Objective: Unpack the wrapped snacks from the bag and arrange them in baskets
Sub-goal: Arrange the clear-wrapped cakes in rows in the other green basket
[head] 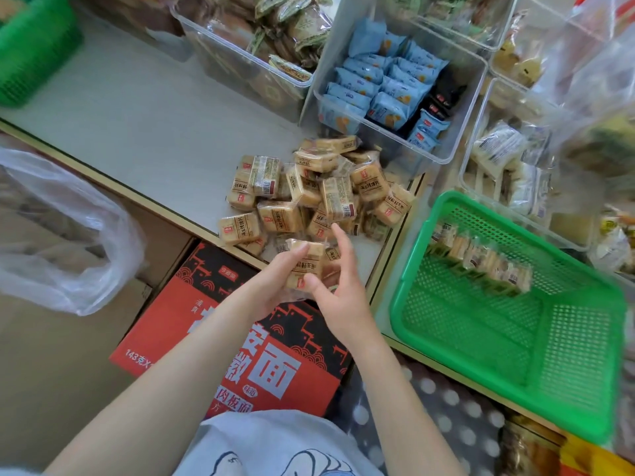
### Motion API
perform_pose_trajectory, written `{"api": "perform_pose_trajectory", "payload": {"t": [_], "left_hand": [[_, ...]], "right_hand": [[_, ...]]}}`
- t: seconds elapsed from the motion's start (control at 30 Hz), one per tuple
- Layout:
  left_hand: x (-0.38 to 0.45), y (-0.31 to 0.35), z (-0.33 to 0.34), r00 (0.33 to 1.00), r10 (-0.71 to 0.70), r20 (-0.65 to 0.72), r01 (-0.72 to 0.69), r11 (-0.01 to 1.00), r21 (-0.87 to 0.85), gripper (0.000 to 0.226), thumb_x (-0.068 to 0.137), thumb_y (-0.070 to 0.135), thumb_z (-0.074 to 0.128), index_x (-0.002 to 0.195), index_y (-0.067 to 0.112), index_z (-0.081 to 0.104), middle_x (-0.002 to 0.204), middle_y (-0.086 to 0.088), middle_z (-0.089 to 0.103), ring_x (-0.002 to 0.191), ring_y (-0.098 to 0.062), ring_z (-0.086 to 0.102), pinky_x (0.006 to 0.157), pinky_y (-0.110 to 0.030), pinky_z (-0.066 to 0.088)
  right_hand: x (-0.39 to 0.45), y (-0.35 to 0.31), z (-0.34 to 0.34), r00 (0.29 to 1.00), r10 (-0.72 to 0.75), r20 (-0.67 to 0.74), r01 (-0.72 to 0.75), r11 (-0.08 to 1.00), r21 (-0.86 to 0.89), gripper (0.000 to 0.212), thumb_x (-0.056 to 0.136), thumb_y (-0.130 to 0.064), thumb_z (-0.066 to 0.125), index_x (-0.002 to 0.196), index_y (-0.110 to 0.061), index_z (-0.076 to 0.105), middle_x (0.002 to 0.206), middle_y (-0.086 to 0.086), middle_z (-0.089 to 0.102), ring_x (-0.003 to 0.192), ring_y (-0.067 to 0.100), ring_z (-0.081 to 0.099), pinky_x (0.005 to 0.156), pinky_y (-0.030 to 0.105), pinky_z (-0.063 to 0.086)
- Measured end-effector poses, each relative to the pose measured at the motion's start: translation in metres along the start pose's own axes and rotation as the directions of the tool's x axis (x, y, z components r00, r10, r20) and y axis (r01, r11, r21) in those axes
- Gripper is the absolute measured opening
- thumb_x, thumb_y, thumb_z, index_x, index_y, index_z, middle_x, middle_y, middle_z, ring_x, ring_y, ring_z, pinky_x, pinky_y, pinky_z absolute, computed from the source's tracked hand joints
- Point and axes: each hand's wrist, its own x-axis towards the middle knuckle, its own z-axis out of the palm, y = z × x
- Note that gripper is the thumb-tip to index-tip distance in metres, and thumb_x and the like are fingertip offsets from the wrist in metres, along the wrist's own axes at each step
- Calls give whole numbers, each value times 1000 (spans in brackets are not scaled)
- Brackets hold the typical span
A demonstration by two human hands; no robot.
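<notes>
A red-and-black printed carton [237, 341] sits below the shelf edge; a dotted grey mat [446, 417] lies beside it.

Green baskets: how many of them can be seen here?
2. One green basket sits at the right with a row of snacks inside; another green basket is at the top left corner, partly cut off.

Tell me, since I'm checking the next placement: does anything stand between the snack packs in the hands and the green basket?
Nothing visible does. The left hand grips a few snack packs, the right hand touching them. The green basket sits to their right, open-topped, with a row of packs along its far side and bare mesh nearer.
</notes>
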Motion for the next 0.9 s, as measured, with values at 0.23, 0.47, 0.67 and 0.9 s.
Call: {"api": "perform_pose_trajectory", "payload": {"t": [0.23, 0.47, 0.67, 0.9], "left_hand": [[-4, 5, -9, 995, -16, -97, 2, 989, -148, 36, 91, 46, 61, 117, 20, 63, 108, -6, 73, 100, -24, 69, 98, -44, 54], [-7, 1, -19, 978, -54, -204, 15, 983, -186, 37, 94, 48, 59, 116, 19, 65, 104, -5, 75, 100, -24, 70, 88, -36, 54], [-6, 9, -15, 957, 4, -291, -61, 980, -189, 75, 78, 54, 72, 142, 28, 41, 121, -6, 68, 103, -26, 71, 79, -40, 60], [4, 34, 40, 914, 203, -352, -287, 936, -205, 93, 68, 53, 82, 143, 38, 29, 131, -5, 61, 112, -24, 68, 97, -54, 54]], "right_hand": [[69, -2, -30, 903, 228, -365, -223, 973, 57, 26, 101, -30, 52, 124, -18, 54, 98, 0, 64, 83, 16, 64, 81, 47, 58], [133, -5, -20, 843, 438, -313, -460, 888, 4, 66, 91, -48, 68, 137, -5, 50, 137, 9, 54, 123, 29, 55, 94, 38, 44], [113, -6, -29, 858, 411, -308, -370, 910, 184, 41, 86, -39, 76, 113, -12, 61, 116, 4, 66, 97, 18, 61, 81, 33, 51], [6, -40, -55, 950, 186, -249, 20, 763, 646, 49, 86, -46, 62, 109, -2, 64, 94, 1, 71, 85, 13, 64, 76, 25, 52]]}}
